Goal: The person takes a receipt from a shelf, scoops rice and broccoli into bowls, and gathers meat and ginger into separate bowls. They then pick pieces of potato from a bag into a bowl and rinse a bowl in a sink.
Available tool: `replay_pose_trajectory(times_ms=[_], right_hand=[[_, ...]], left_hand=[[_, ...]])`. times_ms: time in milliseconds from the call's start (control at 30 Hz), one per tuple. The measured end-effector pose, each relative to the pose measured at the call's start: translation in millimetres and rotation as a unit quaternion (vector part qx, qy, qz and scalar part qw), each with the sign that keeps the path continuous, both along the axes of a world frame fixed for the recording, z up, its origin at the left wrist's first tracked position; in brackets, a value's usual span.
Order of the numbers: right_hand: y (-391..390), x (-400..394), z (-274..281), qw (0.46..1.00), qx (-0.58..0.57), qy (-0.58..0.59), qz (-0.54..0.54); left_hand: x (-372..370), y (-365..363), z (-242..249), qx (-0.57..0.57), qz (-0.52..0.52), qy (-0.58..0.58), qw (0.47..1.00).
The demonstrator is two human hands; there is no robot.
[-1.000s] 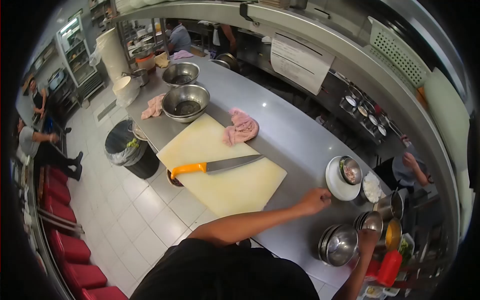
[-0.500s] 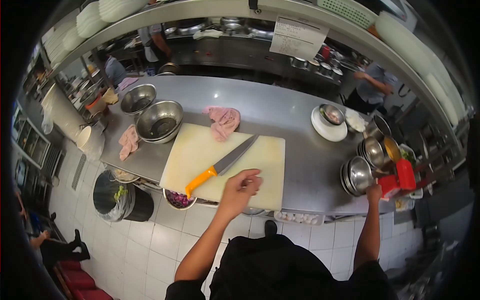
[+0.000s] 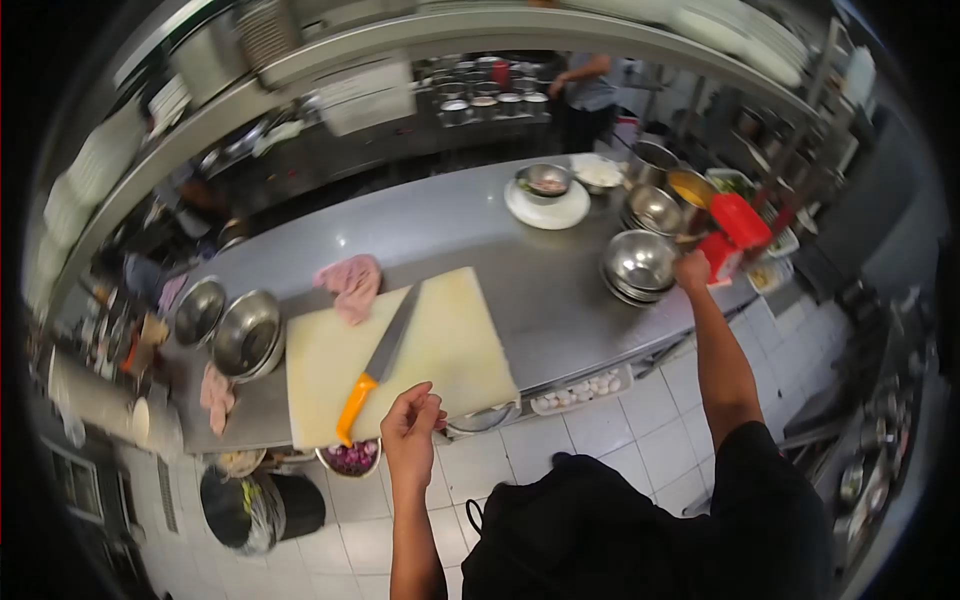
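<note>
Orange-handled steel knife (image 3: 380,358) sits near left hand (image 3: 408,430), fingers loosely curled; right hand (image 3: 692,269)'s beside red plastic container (image 3: 740,222), can't tell its fingers.

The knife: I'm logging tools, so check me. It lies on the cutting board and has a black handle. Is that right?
Not quite: the head view shows the knife lying on the cutting board, but its handle is orange, not black.
</note>
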State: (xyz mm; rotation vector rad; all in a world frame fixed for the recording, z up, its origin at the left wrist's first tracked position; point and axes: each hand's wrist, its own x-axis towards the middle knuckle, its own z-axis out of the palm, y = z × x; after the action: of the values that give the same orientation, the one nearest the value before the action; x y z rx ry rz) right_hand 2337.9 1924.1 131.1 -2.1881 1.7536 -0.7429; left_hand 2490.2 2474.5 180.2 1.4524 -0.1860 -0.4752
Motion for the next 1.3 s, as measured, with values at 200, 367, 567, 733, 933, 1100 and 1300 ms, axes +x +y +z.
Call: replay_pose_trajectory(times_ms=[200, 367, 567, 733, 933, 1100, 1300], right_hand=[[-15, -34, 2, 0.996, -0.025, -0.062, 0.058], [-5, -124, 33, 0.960, 0.168, -0.181, 0.131], [-20, -300, 4, 0.917, 0.358, -0.154, 0.087], [-54, -413, -20, 0.907, 0.377, -0.185, 0.012], [-140, -465, -29, 0.970, 0.241, 0.007, 0.032], [-261, -401, 57, 0.998, 0.050, 0.019, 0.019], [-410, -318, 61, 0.989, -0.003, 0.089, 0.122]], left_hand=[[-36, -105, 16, 0.011, -0.119, -0.048, 0.992], [-97, -230, 17, 0.022, -0.226, -0.033, 0.973], [-213, -396, -30, 0.111, -0.412, 0.131, 0.895], [-313, -510, -85, 0.162, -0.533, 0.235, 0.796], [-370, -599, -101, 0.140, -0.522, 0.054, 0.840], [-391, -677, -87, 0.081, -0.457, -0.426, 0.777], [-416, -763, -95, 0.029, -0.492, -0.322, 0.809]])
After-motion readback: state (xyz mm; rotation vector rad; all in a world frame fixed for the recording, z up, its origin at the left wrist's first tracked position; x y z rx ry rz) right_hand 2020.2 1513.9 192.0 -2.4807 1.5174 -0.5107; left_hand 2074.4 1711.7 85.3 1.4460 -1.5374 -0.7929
